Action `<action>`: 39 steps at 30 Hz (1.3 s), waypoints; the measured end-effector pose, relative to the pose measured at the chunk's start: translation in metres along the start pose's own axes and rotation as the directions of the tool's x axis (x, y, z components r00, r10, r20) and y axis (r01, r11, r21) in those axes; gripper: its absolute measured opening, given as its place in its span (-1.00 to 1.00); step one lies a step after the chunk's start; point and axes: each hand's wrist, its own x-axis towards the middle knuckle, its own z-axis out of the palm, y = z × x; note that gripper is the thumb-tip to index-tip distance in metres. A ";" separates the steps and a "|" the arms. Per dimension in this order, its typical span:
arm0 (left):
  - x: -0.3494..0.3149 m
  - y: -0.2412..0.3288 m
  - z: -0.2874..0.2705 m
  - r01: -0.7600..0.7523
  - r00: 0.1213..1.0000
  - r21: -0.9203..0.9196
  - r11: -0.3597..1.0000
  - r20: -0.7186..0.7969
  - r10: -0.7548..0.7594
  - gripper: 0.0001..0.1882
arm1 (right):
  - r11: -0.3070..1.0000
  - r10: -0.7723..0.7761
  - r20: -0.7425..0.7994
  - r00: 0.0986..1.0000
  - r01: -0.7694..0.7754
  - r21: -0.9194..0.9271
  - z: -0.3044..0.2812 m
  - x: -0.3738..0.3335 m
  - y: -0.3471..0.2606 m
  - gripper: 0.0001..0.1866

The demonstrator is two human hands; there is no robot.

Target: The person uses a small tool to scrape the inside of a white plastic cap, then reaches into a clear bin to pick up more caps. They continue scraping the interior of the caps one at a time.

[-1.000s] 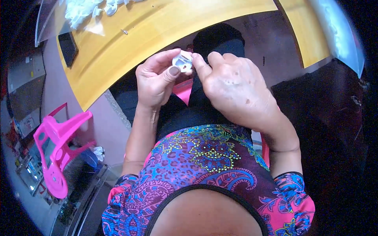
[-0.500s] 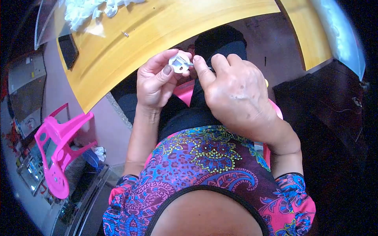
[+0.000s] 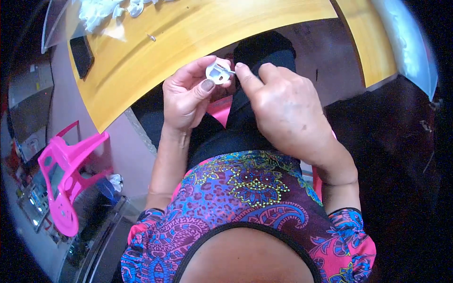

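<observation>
My left hand [image 3: 185,100] pinches a small round white plastic part [image 3: 212,79] between thumb and fingers. The part has a squarish recess and a small dark hole in its face. From the right, my right hand [image 3: 293,109] is closed on a thin metal rod-like tool [image 3: 229,71], its index finger stretched along it. The tool's tip lies at the upper part of the recess. My fingers and the back of my right hand hide the rest of the tool, so its kind cannot be made out. Both hands are above my lap, just off the table's near edge.
The yellow wooden table [image 3: 188,35] carries a heap of white plastic pieces [image 3: 101,14], a small metallic piece [image 3: 151,37] and a dark phone-like slab [image 3: 81,56]. A clear bag of white material [image 3: 408,42] is at far right. A pink plastic stool [image 3: 71,165] stands at left.
The tool's tip has shifted upward within the white part. The part has moved slightly to the right and tilted, still in my left hand. My right hand has lowered a little.
</observation>
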 end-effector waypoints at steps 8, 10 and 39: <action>0.000 0.010 0.001 -0.083 0.996 -0.031 0.996 -0.042 0.082 -0.61 | 0.967 0.027 -0.022 0.999 -0.021 0.254 0.008 0.006 0.001 -0.60; 0.000 0.011 0.003 -0.095 0.994 -0.024 0.995 -0.053 0.094 -0.61 | 0.958 0.045 -0.043 0.998 -0.031 0.286 0.010 0.007 0.002 -0.58; -0.005 0.004 0.018 -0.240 0.939 0.311 0.920 -0.165 0.301 -0.64 | 0.997 -0.075 -0.076 0.994 0.076 0.013 0.017 0.004 -0.013 -0.46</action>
